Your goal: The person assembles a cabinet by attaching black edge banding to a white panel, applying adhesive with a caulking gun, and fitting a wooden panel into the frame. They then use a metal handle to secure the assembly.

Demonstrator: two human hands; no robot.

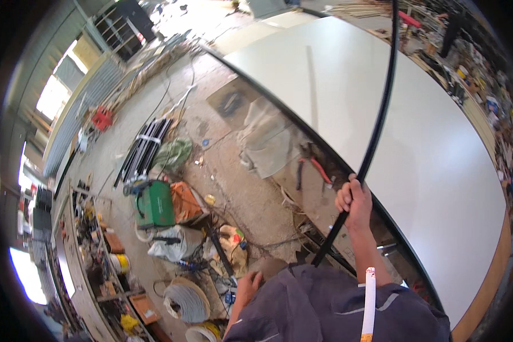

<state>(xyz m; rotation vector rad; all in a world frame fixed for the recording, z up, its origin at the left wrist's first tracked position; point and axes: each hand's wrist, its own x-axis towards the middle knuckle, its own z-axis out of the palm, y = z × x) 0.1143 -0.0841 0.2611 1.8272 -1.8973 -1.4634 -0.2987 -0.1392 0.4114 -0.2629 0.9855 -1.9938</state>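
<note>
My right hand (354, 204) is wrapped round a long, thin black strip (377, 131). The strip runs from the top edge of the view down past my wrist to my jacket, and it looks curved. Beside it lies a large white panel (433, 171) with a dark edge, close to my right forearm. Low on the left, near my body, my left hand (248, 286) has loosely curled fingers; whatever it may hold is hidden. A dark bar (222, 253) stands just beyond that hand. Red-handled pliers (318, 169) lie by the panel's dark edge.
Left of me are a green machine box (155, 204), an orange bag (186, 202), a white sack (176, 243) and a coil of grey cable (186, 300). Farther off lies a bundle of black bars (146, 149). A cigarette (369, 305) juts up in front of my jacket.
</note>
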